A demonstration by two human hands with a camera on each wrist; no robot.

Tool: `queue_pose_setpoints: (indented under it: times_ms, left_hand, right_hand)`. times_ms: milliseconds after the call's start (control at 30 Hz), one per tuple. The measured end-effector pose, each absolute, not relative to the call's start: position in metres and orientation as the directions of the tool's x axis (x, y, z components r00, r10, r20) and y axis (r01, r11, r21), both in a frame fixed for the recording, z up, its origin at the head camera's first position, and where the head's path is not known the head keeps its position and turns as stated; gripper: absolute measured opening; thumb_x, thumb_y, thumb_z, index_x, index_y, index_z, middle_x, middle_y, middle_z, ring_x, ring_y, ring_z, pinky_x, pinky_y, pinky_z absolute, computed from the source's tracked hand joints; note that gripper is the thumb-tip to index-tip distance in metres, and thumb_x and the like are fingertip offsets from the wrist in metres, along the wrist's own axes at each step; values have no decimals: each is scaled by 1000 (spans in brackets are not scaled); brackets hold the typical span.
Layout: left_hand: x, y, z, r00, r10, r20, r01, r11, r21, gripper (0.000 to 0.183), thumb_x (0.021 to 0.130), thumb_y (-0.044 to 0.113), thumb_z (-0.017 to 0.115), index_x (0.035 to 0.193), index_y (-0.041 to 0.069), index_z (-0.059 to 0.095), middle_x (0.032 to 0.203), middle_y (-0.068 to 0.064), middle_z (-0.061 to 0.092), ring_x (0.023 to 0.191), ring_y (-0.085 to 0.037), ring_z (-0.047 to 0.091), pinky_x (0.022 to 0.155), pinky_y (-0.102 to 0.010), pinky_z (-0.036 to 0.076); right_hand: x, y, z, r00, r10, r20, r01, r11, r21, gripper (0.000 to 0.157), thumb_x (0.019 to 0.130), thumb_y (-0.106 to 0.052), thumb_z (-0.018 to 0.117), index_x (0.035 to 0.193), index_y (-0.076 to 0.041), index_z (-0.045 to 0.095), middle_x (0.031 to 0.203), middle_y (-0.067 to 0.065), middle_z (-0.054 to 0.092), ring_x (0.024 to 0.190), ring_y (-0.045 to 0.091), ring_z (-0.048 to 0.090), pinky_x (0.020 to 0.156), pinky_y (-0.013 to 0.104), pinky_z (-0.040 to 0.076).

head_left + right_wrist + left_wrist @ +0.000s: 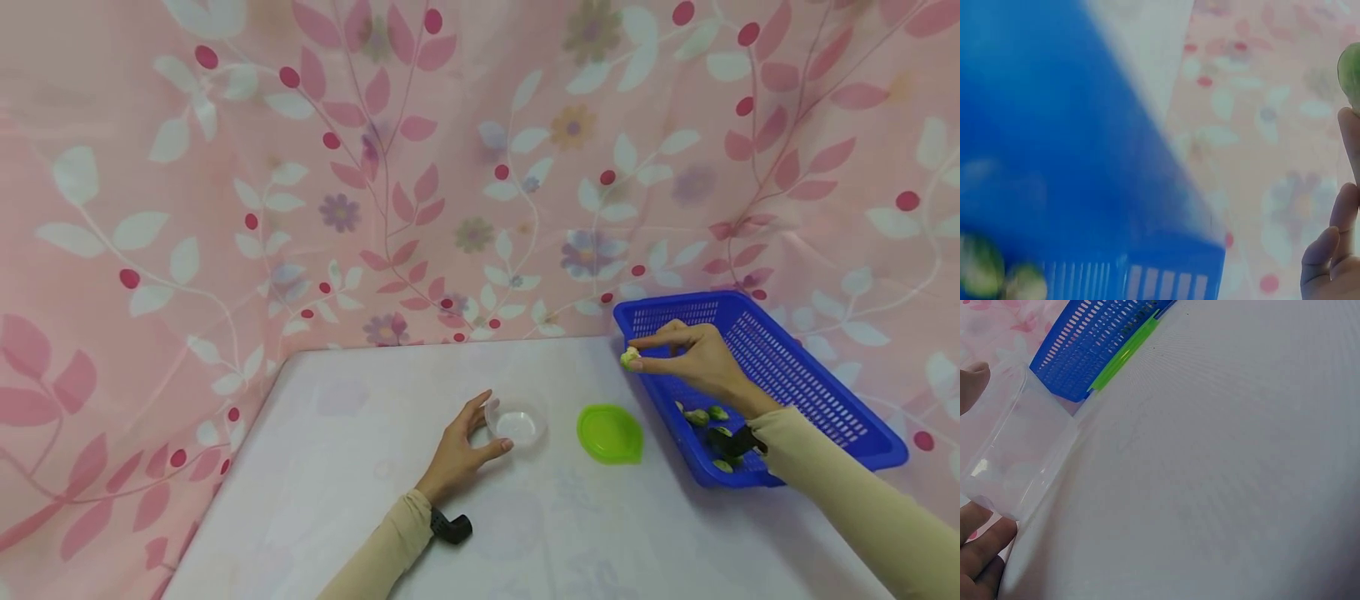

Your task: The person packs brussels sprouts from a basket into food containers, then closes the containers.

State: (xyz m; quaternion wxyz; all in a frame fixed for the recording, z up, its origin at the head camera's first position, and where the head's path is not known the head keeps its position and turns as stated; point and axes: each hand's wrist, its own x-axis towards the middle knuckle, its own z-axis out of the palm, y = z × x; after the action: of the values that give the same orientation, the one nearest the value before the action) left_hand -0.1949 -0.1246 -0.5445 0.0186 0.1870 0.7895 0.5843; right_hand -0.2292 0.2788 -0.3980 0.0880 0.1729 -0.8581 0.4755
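Observation:
My left hand [456, 454] holds a small clear plastic cup [517, 427] by its side, thumb and fingers on either side of it. The cup stands upright on the table, and in the left wrist view its clear wall [1029, 450] shows between thumb and fingers. Above the near-left rim of the blue basket [795, 383], my right hand [701, 358] pinches a small green Brussels sprout [630, 358] between thumb and fingertips. Part of that sprout [1350, 75] shows at the right wrist view's edge. Several more sprouts [697, 417] lie in the basket, partly hidden by the right wrist.
A bright green lid [610, 434] lies flat on the white table [360, 425] between the cup and the basket. A pink floral curtain [465, 167] hangs behind the table. Dark wrist cameras [452, 527] are strapped to both wrists.

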Motion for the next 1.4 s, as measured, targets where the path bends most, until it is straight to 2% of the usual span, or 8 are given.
queue_pose_setpoints:
  times_ms: [167,400,600,767,1100,1400]
  left_hand:
    - [-195,-125,-545,-929,318,189,272,242,931,92,91,24,87,166,13,35,159,-10,56,143,-29,58,122,-59,37]
    - [-195,-125,-544,-930,317,183,266,241,933,92,91,22,87,166,13,35,160,-12,55,144,-30,57,123,-57,37]
    - [-196,-125,-544,-931,313,190,276,259,926,90,92,24,86,166,13,35,161,-13,53,143,-32,58,120,-56,42]
    - [-194,-125,-543,-932,315,181,268,261,927,90,92,24,86,166,13,35,160,-13,53,143,-33,58,121,-57,41]
    - [-196,-126,-545,-924,323,206,292,245,925,90,92,23,86,165,11,35,159,-15,55,141,-35,59,120,-59,41]
    - [-197,-127,-549,-917,334,219,313,262,913,91,92,29,86,165,10,35,156,-15,58,141,-33,60,119,-57,43]
  right_hand:
    - [-229,257,-401,-917,-266,297,-390,451,-802,26,86,-17,91,111,-12,85,94,4,73,78,20,48,68,35,37]
    - [-228,222,-407,-915,-343,215,-350,402,-846,30,86,-23,91,114,-14,85,102,4,78,82,22,49,70,35,37]
    - [-229,192,-419,-891,-397,221,-384,399,-833,28,84,-27,93,111,-25,86,99,-3,81,87,20,56,72,35,40]
    - [-230,173,-428,-904,-386,183,-342,397,-852,29,82,-30,94,109,-29,86,104,-5,82,96,21,58,76,31,42]
    - [-234,144,-440,-919,-364,148,-294,386,-874,35,80,-33,95,111,-19,86,106,-5,82,100,26,58,79,34,41]
    - [-240,131,-459,-929,-344,137,-270,376,-886,32,80,-35,95,109,-25,87,103,-3,81,97,23,56,75,33,38]
